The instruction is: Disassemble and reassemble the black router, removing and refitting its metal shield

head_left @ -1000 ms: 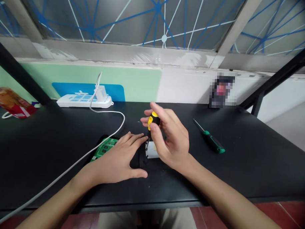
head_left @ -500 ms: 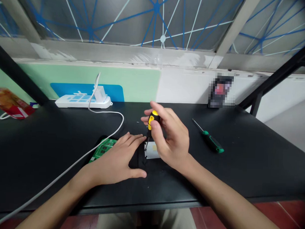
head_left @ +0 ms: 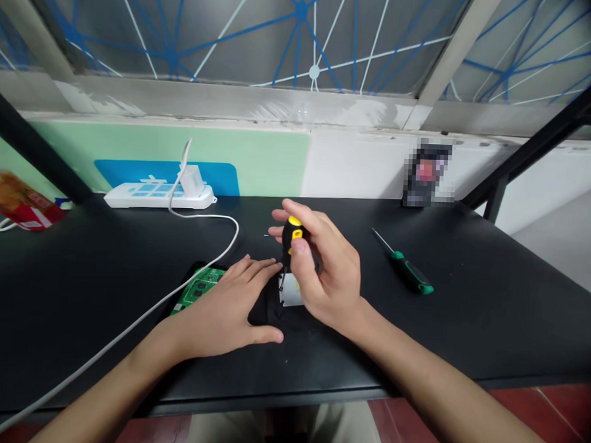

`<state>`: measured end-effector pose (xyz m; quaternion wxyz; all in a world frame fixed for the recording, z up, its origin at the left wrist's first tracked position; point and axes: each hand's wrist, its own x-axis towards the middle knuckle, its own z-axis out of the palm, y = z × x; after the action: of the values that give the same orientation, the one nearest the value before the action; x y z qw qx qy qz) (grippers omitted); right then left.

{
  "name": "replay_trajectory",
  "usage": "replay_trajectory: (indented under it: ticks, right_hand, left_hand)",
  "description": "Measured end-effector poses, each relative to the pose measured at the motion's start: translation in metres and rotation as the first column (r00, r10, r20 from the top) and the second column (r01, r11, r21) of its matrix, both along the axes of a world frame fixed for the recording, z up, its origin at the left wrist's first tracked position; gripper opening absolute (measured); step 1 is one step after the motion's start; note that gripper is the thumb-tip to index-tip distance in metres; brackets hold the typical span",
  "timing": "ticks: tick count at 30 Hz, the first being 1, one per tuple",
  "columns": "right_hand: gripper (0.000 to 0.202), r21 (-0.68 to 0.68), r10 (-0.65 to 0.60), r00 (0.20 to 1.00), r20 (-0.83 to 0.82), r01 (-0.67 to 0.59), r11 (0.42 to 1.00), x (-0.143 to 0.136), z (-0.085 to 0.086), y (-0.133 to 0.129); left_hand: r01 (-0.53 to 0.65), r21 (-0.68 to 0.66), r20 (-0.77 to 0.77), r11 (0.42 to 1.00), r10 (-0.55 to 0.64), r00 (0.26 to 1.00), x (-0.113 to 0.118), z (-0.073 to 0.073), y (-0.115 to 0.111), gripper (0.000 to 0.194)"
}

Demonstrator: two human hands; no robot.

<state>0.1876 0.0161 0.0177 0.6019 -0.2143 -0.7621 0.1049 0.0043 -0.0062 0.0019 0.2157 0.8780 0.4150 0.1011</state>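
My right hand (head_left: 325, 268) grips a short yellow-and-black screwdriver (head_left: 294, 235) by its handle, thumb on one side and fingers around the other. Its shaft points down to the edge of a silvery plate (head_left: 291, 291), where small dark fittings show. My left hand (head_left: 229, 306) lies flat with fingers spread over a black device, pressing on it next to the plate. A green circuit board (head_left: 199, 289) shows on the device's left side. Much of the device is hidden under my left hand.
A green-and-black screwdriver (head_left: 412, 274) lies on the black table (head_left: 491, 299) to the right. The white cable (head_left: 127, 335) runs from a power strip (head_left: 160, 196) across the table and over the device's left side. One tiny screw (head_left: 266, 235) lies beyond my hands. A red-orange packet (head_left: 22, 199) is far left.
My right hand and the screwdriver have shifted slightly left, and the handle has turned so its yellow part faces differently. My left hand stays in place.
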Motion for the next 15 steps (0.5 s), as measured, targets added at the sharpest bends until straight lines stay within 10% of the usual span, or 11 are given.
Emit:
replay_trajectory:
  ticks: [6,15]
  right_hand:
    - [0.028,0.076,-0.157,0.988,0.001,0.157,0.985,0.0005,0.0051,0.0016]
    - [0.036,0.007,-0.039,0.999,0.021,0.038,0.999,0.0010,0.0043,-0.0002]
  left_hand:
    - [0.015,-0.011,0.032,1.000,-0.014,0.999,-0.0005,0.0031,-0.0013,0.093]
    - [-0.015,-0.017,0.005,1.000,0.015,1.000,-0.0001,0.0025,-0.0022,0.093]
